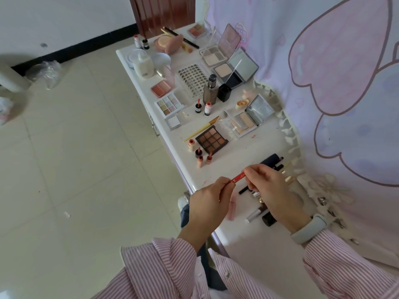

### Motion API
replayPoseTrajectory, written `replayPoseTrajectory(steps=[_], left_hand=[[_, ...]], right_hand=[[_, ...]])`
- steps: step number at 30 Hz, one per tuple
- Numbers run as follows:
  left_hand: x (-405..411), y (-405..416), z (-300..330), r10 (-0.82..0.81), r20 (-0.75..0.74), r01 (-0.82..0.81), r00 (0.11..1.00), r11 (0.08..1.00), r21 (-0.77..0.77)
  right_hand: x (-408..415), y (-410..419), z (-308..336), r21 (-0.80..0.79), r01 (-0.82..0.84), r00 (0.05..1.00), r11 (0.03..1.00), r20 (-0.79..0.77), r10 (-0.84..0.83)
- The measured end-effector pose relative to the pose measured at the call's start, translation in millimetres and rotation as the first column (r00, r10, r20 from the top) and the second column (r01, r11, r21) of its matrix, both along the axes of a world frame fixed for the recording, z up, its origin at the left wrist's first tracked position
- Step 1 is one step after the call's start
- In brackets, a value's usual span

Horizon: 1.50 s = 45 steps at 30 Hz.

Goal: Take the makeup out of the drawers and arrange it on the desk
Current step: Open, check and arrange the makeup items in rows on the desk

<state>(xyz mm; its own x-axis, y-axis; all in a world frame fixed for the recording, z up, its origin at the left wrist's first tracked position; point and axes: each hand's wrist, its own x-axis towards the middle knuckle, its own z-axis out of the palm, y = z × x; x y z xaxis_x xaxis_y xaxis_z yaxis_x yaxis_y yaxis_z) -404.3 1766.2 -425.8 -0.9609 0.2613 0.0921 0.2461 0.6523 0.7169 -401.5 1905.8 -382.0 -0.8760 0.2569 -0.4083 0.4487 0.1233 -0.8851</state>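
A slim red makeup pencil (237, 177) with gold print hangs above the near end of the white desk (250, 244). My left hand (208, 199) pinches its lower end and my right hand (273, 186) pinches its upper end. Below my right hand lie dark pencils, tubes and a black-capped lipstick (268, 220), partly hidden by the hand. A brown eyeshadow palette (212, 139) and small lip tubes (199, 161) lie just beyond. Farther along the desk are open compacts, pale palettes and bottles. No drawer is in view.
A pink patterned curtain (323, 72) hangs along the desk's right side. Tiled floor (86, 158) lies to the left, with a plastic bag (48, 74) near the wall. A dark wooden door (164, 11) stands behind the desk's far end.
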Motion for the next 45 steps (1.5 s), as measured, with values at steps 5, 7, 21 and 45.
replayPoseTrajectory(steps=[5,7,21,45], left_hand=[[-2,2,0,-0.040,0.208,0.055,0.977,0.996,-0.067],[-4,5,1,-0.048,0.255,0.074,0.966,0.993,-0.096],[-9,10,-2,-0.112,0.272,0.155,0.956,0.978,-0.142],[-21,26,-19,-0.220,0.321,0.296,0.921,0.931,-0.212]], right_hand=[[2,3,-10,0.064,-0.005,0.999,0.998,0.035,0.002],[3,5,-14,0.076,0.002,0.999,0.997,0.053,-0.006],[-4,15,-24,-0.033,0.079,0.990,0.996,0.118,-0.075],[-107,50,-68,0.088,0.244,0.923,0.966,0.283,-0.259]])
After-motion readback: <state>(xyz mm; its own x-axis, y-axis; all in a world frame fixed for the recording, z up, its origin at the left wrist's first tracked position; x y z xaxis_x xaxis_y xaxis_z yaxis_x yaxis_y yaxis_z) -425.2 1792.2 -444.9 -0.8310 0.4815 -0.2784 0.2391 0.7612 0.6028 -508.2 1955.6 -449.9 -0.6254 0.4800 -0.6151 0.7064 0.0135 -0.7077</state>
